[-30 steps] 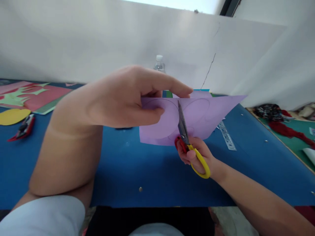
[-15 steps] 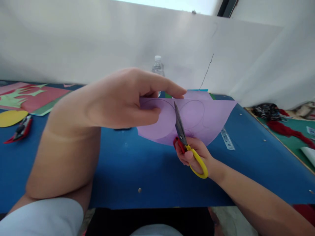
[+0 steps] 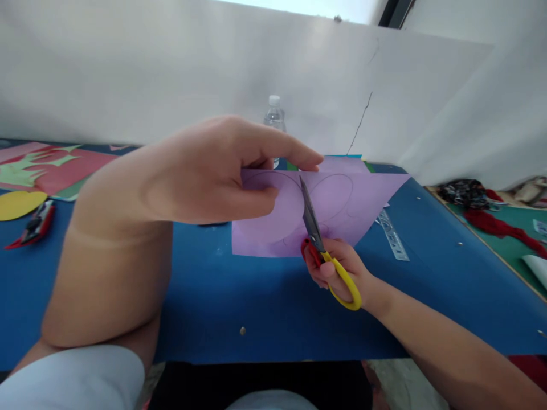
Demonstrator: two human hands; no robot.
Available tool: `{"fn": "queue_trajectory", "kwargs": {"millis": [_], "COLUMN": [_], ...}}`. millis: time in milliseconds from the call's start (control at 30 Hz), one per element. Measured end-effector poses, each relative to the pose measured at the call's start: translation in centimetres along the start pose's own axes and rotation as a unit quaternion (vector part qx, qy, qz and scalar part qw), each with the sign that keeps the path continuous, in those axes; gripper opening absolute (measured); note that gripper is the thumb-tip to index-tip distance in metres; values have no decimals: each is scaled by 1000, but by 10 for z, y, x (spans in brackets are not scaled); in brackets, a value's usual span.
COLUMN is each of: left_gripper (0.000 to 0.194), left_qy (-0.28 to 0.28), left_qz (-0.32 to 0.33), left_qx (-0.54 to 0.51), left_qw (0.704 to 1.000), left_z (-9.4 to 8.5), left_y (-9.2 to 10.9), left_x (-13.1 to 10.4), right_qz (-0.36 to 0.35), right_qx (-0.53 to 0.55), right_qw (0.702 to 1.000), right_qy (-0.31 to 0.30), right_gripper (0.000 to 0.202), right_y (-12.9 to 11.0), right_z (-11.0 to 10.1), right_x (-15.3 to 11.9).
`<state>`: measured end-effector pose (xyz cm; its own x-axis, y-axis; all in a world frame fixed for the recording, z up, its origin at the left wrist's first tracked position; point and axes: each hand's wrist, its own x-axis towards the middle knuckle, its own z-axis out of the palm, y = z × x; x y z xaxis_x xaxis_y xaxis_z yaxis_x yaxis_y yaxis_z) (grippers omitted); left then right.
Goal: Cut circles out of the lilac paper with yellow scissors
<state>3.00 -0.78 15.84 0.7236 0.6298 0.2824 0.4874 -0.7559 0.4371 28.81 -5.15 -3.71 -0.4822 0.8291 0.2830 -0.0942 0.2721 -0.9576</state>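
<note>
Purple paper (image 3: 273, 222) with drawn round outlines is held up above the blue table. My left hand (image 3: 231, 176) pinches its upper left part, thumb on the near face and forefinger along the top edge. In my right hand (image 3: 337, 265) are scissors (image 3: 313, 228) with one yellow and one red handle. Their dark blades point up and lie against the paper between two drawn circles. The blades look nearly closed. My right fingers are partly hidden by the handles and the paper.
A plastic bottle (image 3: 274, 117) stands at the back by the white wall. On the left are a yellow oval (image 3: 19, 205), a red cutter (image 3: 36, 225) and red and green paper (image 3: 64, 171). A clear ruler (image 3: 392, 234) lies on the blue table (image 3: 265, 307); red cloth (image 3: 504, 228) is at the right.
The lower left edge of the purple paper has dropped and flattened out. The scissor blades have shifted slightly left at the tip. Both hands have barely moved.
</note>
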Motion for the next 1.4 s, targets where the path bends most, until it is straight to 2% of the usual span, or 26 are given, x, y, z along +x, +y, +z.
{"fn": "queue_trajectory", "kwargs": {"millis": [533, 700, 867, 1067, 1400], "left_gripper": [58, 53, 54, 49, 50], "left_qy": [17, 16, 9, 21, 35], "left_qz": [-32, 1, 7, 15, 57], "left_qx": [33, 38, 30, 32, 18], "left_qw": [999, 999, 999, 999, 998], "left_z": [3, 4, 3, 3, 2], "left_y": [-3, -6, -6, -7, -12], "left_x": [-1, 0, 0, -1, -2], "right_qz": [17, 13, 12, 23, -3], "right_qx": [5, 4, -3, 2, 6], "right_qw": [1000, 1000, 1000, 1000, 1000], "right_qy": [17, 8, 19, 17, -3], "right_gripper": [59, 58, 60, 61, 60], "right_y": [-2, -2, -2, -4, -4], "right_z": [3, 2, 2, 4, 3], "right_x": [-1, 0, 0, 1, 1]}}
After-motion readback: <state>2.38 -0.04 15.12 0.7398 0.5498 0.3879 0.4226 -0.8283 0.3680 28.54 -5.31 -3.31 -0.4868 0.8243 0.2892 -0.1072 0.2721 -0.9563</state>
